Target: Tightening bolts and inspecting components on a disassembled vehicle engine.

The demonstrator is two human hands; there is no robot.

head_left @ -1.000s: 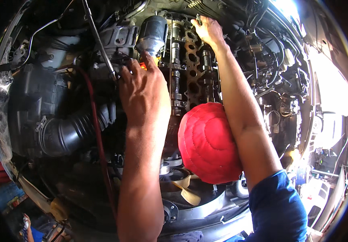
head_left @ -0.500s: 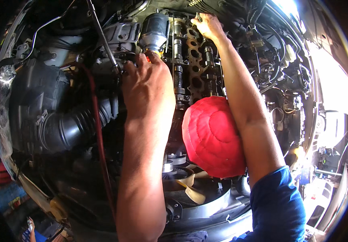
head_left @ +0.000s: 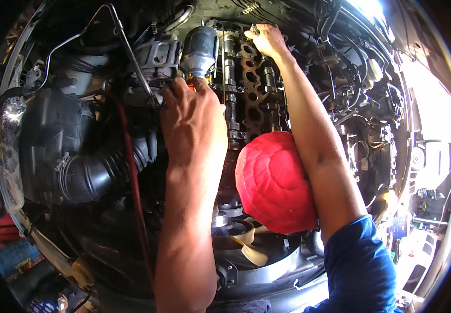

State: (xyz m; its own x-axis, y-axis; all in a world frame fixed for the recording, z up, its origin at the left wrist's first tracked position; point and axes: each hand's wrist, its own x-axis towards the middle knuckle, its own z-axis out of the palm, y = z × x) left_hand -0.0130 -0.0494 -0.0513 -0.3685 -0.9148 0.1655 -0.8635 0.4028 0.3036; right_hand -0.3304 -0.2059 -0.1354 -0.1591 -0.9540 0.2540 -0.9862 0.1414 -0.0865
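My left hand (head_left: 195, 117), seen from the back, has its fingers curled round the yellow-and-orange neck end of a dark see-through cylinder with a tapering clear end (head_left: 199, 48). This cylinder stands over the left side of the opened engine, beside a row of dark metal camshaft lobes (head_left: 229, 78). At the engine's far end my right hand (head_left: 268, 39) has its fingertips pinched together. A small shiny metal bit shows at those fingertips, but I cannot tell what it is. Below my right hand runs a brown, holed gasket-like strip (head_left: 251, 77).
A rounded red stitched cloth piece, like a cap brim (head_left: 276, 182), covers part of the engine between my forearms. On the left lie a ribbed black air duct (head_left: 92, 177), a red hose (head_left: 131, 167) and a slanting metal rod (head_left: 131, 55). A pale fan blade (head_left: 254, 254) sits at the near end.
The view has shifted slightly, so the engine bay sits a little lower and more of the rod's bent top shows. Both hands keep nearly the same places and grips.
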